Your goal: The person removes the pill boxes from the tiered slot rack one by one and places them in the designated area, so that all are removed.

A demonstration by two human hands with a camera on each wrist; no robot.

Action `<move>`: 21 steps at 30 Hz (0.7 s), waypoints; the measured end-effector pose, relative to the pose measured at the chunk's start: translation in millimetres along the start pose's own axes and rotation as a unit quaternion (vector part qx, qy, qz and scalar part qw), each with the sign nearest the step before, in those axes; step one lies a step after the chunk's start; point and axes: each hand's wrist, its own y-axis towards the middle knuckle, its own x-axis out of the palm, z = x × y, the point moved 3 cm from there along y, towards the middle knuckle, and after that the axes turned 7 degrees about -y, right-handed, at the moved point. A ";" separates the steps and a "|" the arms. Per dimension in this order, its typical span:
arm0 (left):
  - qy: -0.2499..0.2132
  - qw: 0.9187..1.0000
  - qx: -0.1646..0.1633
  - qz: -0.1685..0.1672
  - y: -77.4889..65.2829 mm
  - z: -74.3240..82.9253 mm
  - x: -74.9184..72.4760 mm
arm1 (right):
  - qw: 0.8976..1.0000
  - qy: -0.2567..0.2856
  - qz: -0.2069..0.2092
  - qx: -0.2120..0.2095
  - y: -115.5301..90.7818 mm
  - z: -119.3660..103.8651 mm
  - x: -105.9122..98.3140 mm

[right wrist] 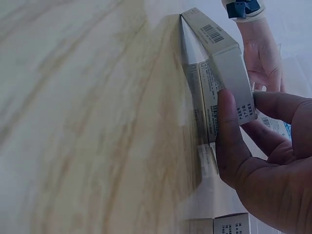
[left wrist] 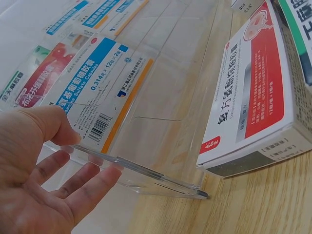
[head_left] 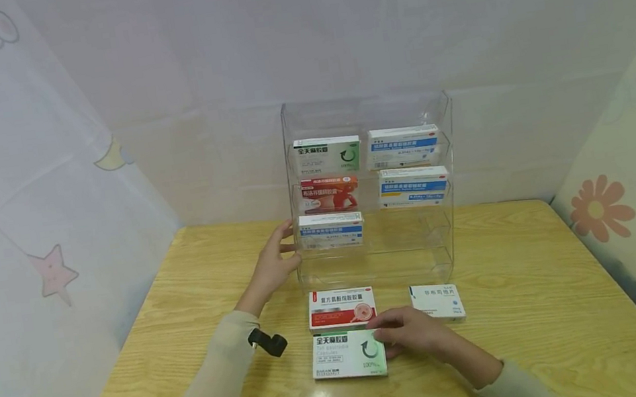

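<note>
My left hand touches the left side of a clear tiered display rack. Its fingers are spread and fairly straight in the left wrist view, fingertips against the clear side panel. Near its thumb, a white, blue and orange medicine box sits in a lower tier. With thumb and fingers, my right hand pinches the right end of a white-and-green medicine box, tilted up from the table in the right wrist view. Just behind that box lies a red-and-white medicine box in front of the rack.
A small white medicine box lies on the wooden table, right of the red-and-white one. Higher tiers hold a green-and-white box, a red box and two blue-and-white boxes. A pale cloth hangs behind.
</note>
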 end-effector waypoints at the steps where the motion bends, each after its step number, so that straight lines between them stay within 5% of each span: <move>1: 0.000 1.000 0.000 0.000 0.0 0.1 0.0 | 1.000 -0.001 0.002 0.000 0.2 0.5 0.2; 13: -0.004 1.000 -0.007 0.003 -0.1 0.5 0.2 | 0.999 -0.024 0.037 0.001 -5.3 -1.9 -4.4; 21: 0.001 1.000 -0.003 0.001 -1.1 2.9 1.0 | 0.992 -0.095 0.076 -0.018 -7.6 -19.0 -23.5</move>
